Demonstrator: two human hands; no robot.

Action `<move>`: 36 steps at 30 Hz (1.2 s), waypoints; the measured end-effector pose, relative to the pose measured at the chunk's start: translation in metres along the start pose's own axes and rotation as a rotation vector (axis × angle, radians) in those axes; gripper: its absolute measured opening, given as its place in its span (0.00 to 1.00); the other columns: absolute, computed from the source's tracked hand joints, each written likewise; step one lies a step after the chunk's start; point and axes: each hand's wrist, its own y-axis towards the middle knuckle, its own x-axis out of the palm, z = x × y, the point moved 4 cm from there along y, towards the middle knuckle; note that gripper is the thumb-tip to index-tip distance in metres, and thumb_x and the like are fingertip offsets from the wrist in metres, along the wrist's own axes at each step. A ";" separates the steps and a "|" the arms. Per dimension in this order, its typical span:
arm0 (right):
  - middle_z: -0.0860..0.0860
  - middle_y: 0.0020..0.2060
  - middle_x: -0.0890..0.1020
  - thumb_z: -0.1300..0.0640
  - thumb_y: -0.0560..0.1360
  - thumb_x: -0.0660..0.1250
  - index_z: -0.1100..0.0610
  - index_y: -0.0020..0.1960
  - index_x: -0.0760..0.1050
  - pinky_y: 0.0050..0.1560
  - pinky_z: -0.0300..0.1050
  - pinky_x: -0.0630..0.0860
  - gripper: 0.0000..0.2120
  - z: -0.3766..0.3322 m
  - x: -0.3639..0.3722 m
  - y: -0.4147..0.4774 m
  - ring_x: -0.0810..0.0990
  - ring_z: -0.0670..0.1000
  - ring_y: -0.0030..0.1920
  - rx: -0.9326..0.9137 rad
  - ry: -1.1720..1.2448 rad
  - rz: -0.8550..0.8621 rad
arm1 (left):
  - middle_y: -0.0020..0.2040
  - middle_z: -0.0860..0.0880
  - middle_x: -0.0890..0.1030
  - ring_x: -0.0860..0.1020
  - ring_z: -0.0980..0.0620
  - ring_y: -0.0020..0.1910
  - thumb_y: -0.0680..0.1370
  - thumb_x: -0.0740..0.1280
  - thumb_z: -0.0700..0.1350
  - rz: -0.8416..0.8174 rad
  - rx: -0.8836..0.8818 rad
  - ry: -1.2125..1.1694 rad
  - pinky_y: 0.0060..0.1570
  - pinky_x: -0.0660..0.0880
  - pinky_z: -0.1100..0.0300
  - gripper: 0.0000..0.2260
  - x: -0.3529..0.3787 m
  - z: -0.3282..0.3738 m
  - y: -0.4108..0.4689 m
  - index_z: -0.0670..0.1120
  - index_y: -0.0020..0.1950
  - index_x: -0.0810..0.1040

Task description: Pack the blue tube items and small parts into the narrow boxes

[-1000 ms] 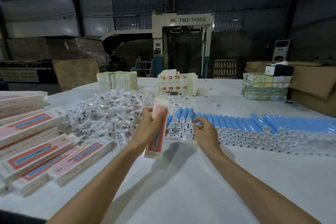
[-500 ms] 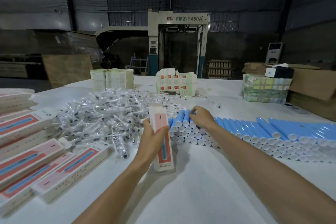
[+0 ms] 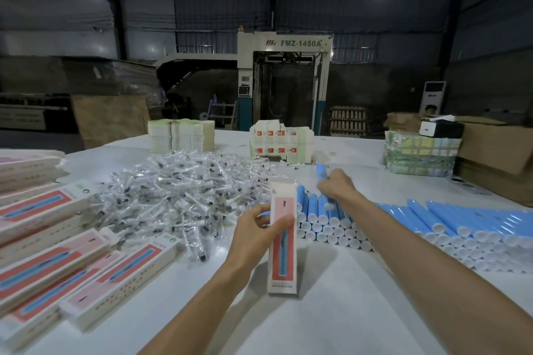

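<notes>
Upright narrow box [image 3: 283,251] pinched by left hand [image 3: 253,235] fingers — light card, likely crushes easily; blue tube [image 3: 321,171] wrapped in right hand [image 3: 339,189] fingers — probably light, slick, best gripped mid-body.

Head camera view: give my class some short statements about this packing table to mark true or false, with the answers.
1. The left grip holds a narrow box upright. True.
2. The right grip holds nothing. False: it holds a blue tube.
3. The pile of clear-wrapped small parts lies left of the tube stack. True.
4. The flat-lying boxes are on the right side of the table. False: they lie on its left side.
</notes>
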 end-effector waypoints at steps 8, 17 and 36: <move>0.55 0.45 0.88 0.60 0.78 0.75 0.65 0.57 0.79 0.49 0.41 0.83 0.12 -0.029 -0.057 -0.082 0.88 0.53 0.48 -0.287 1.147 -0.189 | 0.51 0.56 0.89 0.88 0.55 0.49 0.76 0.79 0.53 -0.070 0.042 0.048 0.42 0.81 0.66 0.17 0.016 0.008 -0.007 0.54 0.63 0.83; 0.52 0.45 0.88 0.55 0.75 0.78 0.60 0.56 0.81 0.47 0.46 0.79 0.14 -0.010 -0.055 -0.093 0.86 0.50 0.45 -0.188 0.644 -0.071 | 0.52 0.56 0.89 0.87 0.56 0.50 0.73 0.80 0.58 -0.103 0.093 0.059 0.45 0.81 0.66 0.20 0.028 0.008 -0.014 0.55 0.62 0.83; 0.48 0.45 0.85 0.46 0.75 0.77 0.50 0.55 0.78 0.45 0.47 0.81 0.14 -0.048 -0.041 -0.112 0.84 0.49 0.46 -0.429 0.157 -0.101 | 0.58 0.64 0.83 0.85 0.57 0.55 0.82 0.70 0.63 -0.057 0.237 0.152 0.53 0.85 0.55 0.16 0.016 0.020 -0.028 0.65 0.68 0.74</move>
